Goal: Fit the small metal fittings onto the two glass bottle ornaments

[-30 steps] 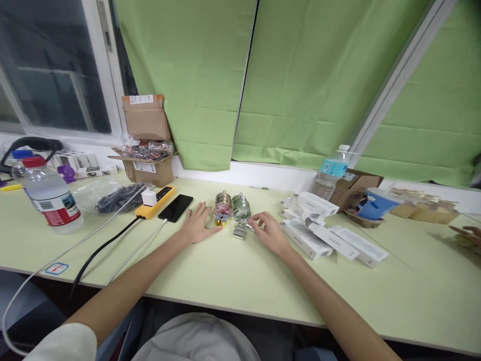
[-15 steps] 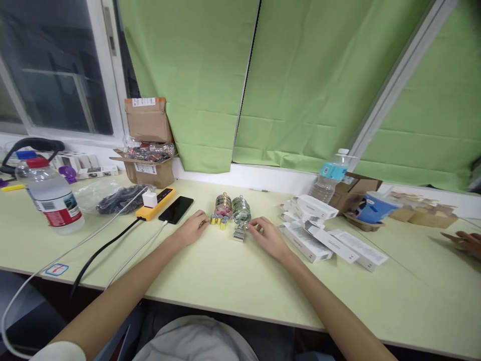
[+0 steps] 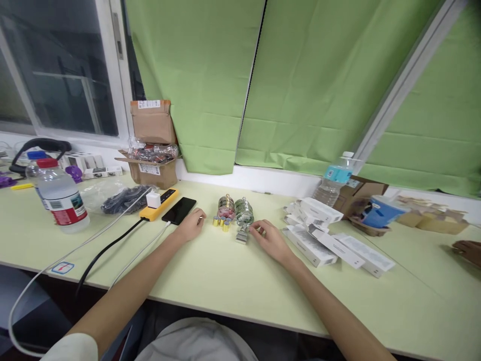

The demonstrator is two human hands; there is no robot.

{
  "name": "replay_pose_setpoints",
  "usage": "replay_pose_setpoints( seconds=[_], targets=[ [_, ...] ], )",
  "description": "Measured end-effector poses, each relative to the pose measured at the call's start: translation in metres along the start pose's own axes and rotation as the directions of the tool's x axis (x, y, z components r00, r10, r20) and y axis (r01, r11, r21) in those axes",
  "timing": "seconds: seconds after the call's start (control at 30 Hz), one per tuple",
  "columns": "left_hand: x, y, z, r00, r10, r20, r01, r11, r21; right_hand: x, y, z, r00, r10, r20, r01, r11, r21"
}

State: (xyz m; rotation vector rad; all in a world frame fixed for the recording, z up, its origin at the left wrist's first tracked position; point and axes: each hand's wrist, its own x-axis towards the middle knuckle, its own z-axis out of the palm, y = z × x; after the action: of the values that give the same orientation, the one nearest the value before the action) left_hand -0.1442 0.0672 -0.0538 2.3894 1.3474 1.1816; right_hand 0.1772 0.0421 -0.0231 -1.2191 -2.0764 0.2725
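Note:
My left hand [image 3: 191,225] rests on the table beside the black phone. Its fingers are curled and the tips are pinched together; anything between them is too small to make out. Several small gold cylinders [image 3: 221,223] stand just to its right. Behind them sit a clear ribbed jar with reddish contents [image 3: 226,207] and another with green contents [image 3: 244,211], both topped with gold knobs. A cluster of small silver cylinders [image 3: 241,235] stands in front of the green one. At the cluster's right edge, my right hand [image 3: 269,239] pinches a small silver cylinder between thumb and forefinger.
To the left lie a phone [image 3: 179,210], a yellow power strip [image 3: 160,204] with cables and large bottles [image 3: 62,198]. White boxes [image 3: 319,240] are heaped on the right, before a clear bottle [image 3: 333,180] and a blue tub [image 3: 379,213]. Another person's hand [image 3: 468,249] shows at the right edge.
My left hand has drawn slightly left, away from the gold cylinders. My right hand stays by the silver cylinders. The whole view has shifted a little, and the other person's hand has moved toward the edge.

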Motion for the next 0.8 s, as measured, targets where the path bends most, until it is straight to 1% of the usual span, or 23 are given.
replay_pose_setpoints(
  seconds=[0.1, 0.23, 0.3, 0.43, 0.5, 0.67, 0.8],
  targets=[
    [0.004, -0.005, 0.0, 1.0, 0.01, -0.01, -0.01, 1.0, -0.009, 0.001, 0.002, 0.001, 1.0, -0.002, 0.0, 0.002, 1.0, -0.016],
    [0.007, -0.008, -0.002, 0.999, -0.018, -0.038, 0.018, 1.0, -0.008, 0.001, 0.005, 0.003, 1.0, -0.012, -0.001, 0.012, 1.0, -0.016],
    [0.007, -0.007, -0.003, 1.0, 0.002, -0.023, -0.002, 1.0, -0.016, 0.001, 0.005, 0.003, 1.0, -0.018, 0.003, 0.018, 1.0, -0.012],
    [0.008, -0.007, -0.004, 1.0, -0.003, -0.014, 0.002, 0.999, -0.039, 0.001, 0.005, 0.002, 1.0, -0.02, 0.006, 0.02, 1.0, -0.013],
    [0.008, -0.01, -0.003, 1.0, -0.006, -0.028, 0.005, 0.999, -0.052, 0.001, 0.005, 0.002, 1.0, -0.017, 0.01, 0.018, 1.0, -0.016],
    [0.009, -0.02, 0.0, 0.994, -0.069, -0.085, 0.068, 0.997, -0.022, 0.002, 0.003, 0.001, 0.999, -0.009, 0.031, 0.009, 1.0, -0.025],
    [0.011, -0.024, 0.001, 0.994, -0.062, -0.089, 0.062, 0.998, -0.002, 0.001, 0.002, 0.001, 0.999, -0.008, 0.041, 0.009, 1.0, -0.022]
  ],
)
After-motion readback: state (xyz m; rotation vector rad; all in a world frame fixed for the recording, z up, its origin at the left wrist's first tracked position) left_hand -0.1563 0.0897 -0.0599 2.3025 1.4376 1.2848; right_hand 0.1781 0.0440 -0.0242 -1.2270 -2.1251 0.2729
